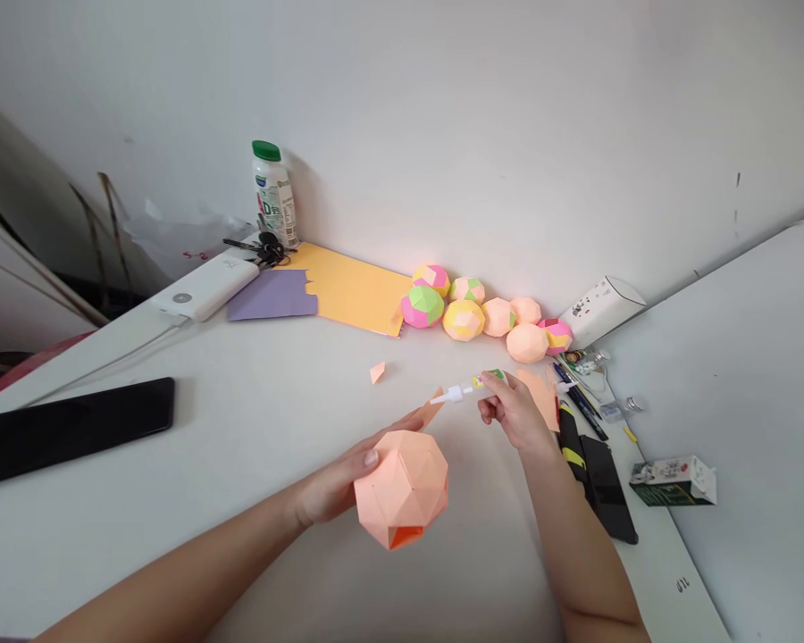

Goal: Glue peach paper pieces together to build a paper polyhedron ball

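My left hand (pixel 339 478) is wrapped round the side of a peach paper ball (pixel 406 473) made of flat folded facets. A dark orange gap shows on the ball's lower side. At the fingertips of the same hand is a small peach paper piece (pixel 433 409); whether it is joined to the ball cannot be made out. My right hand (pixel 515 413) grips a small glue bottle (pixel 477 386) lying nearly level, its white nozzle pointing left at the paper piece. Behind the hands, a loose peach paper scrap (pixel 377 372) lies on the white table (pixel 241 464).
Several finished paper balls (pixel 464 320) line the wall. Left are yellow card (pixel 362 290), purple card (pixel 272 296), a white bottle (pixel 274 196), keys (pixel 268 248), a power bank (pixel 207 288) and a black phone-like slab (pixel 73 429). Right are pens (pixel 584 402), a phone (pixel 608 487) and a carton (pixel 674 480).
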### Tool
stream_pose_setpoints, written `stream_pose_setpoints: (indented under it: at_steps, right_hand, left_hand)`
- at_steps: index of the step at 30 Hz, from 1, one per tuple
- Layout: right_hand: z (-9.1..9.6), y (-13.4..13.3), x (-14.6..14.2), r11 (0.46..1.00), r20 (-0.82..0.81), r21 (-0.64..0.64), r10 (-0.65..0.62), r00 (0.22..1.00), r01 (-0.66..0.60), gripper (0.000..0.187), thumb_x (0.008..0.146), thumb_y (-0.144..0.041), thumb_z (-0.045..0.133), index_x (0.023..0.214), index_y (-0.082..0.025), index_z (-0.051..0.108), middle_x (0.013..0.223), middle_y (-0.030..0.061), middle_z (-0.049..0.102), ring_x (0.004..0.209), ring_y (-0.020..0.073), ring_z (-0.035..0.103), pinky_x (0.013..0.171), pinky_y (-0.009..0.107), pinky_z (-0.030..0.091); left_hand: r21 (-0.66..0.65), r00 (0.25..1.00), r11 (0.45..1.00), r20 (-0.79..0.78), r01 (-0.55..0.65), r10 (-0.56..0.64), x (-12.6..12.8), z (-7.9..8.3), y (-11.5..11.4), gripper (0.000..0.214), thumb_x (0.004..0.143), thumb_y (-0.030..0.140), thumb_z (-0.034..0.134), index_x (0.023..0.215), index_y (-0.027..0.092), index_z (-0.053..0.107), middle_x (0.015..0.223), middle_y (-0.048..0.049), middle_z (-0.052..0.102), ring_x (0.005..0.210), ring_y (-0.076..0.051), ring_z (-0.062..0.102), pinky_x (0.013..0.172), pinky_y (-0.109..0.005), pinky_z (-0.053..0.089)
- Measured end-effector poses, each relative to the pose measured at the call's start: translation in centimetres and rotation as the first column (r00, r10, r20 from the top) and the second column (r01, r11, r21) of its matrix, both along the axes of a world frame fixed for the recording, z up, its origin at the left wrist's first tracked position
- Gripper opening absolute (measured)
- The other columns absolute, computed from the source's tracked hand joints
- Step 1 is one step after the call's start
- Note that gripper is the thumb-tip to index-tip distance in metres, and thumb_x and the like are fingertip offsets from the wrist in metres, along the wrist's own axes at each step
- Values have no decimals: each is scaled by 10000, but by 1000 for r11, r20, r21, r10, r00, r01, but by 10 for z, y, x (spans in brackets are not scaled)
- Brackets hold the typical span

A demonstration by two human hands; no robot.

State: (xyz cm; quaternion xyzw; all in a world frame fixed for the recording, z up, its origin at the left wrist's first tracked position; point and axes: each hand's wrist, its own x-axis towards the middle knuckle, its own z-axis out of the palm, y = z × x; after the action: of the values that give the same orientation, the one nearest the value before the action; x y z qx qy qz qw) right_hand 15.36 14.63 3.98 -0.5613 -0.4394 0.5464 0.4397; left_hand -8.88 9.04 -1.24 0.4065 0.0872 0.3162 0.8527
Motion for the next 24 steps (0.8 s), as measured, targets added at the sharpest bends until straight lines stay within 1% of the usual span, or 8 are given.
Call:
stream_pose_setpoints:
  at_steps: [3,6,13,17,19,20,22,24]
  right_hand:
    - [-1,0,-1,1000,-25,-18,19,1000,-20,399,704,-464,738,622,-194,455,507,-95,358,408,80,450,397,210,340]
    - [-3,2,1,998,-58,-38,47,997,-49,394,724,-464,724,630,-190,456,515,-94,365,412,78,458,400,206,347]
    - [-10,5,4,985,-137,-75,142,980,-153,320,751,-461,696,728,-179,547,550,-59,473,496,116,538,434,224,402]
    - [-9,7,5,974,-165,-76,199,966,-214,293,760,-439,687,879,-185,601,655,-13,596,555,132,578,458,230,425]
    - [-8,7,5,966,-173,-80,228,958,-244,289,757,-422,691,907,-188,609,684,-2,618,582,141,597,473,233,437]
    - [-7,7,5,962,-176,-83,242,954,-259,283,752,-411,697,906,-189,612,694,1,624,594,145,606,479,236,444]
    - [-7,7,6,953,-177,-88,272,946,-290,270,746,-388,709,905,-191,615,720,9,637,622,157,627,493,242,458]
    - [-9,7,8,942,-173,-86,307,936,-325,267,748,-364,715,927,-195,612,752,19,655,655,165,643,513,248,474]
  left_hand:
    - [-15,999,999,30,-37,38,2,3,-1,848,814,587,561,1503,223,227,1120,-143,631,941,-294,599,805,-382,436]
    - [-48,996,997,62,-65,68,3,2,-2,849,801,599,573,1495,232,250,1110,-139,634,925,-292,602,794,-384,442]
    - [-81,981,991,153,-108,120,0,3,0,659,794,577,601,1347,231,505,1042,-112,663,864,-268,612,742,-361,470]
    - [-144,976,983,169,-115,139,-2,5,-1,584,753,609,622,1150,181,650,981,-122,670,857,-276,600,725,-356,458]
    - [-170,974,975,150,-141,167,-4,1,-1,562,742,618,632,1080,171,676,932,-108,669,811,-249,598,704,-337,446]
    - [-185,974,971,142,-150,178,-5,-3,-1,577,734,624,635,1093,174,669,923,-105,667,800,-244,598,708,-341,443]
    - [-195,975,968,130,-155,182,-7,-11,0,648,701,661,633,1110,159,655,937,-119,663,810,-260,600,728,-371,443]
    - [-192,976,966,102,-170,192,-9,-18,1,670,684,697,618,1061,145,666,923,-132,664,836,-290,602,739,-395,439]
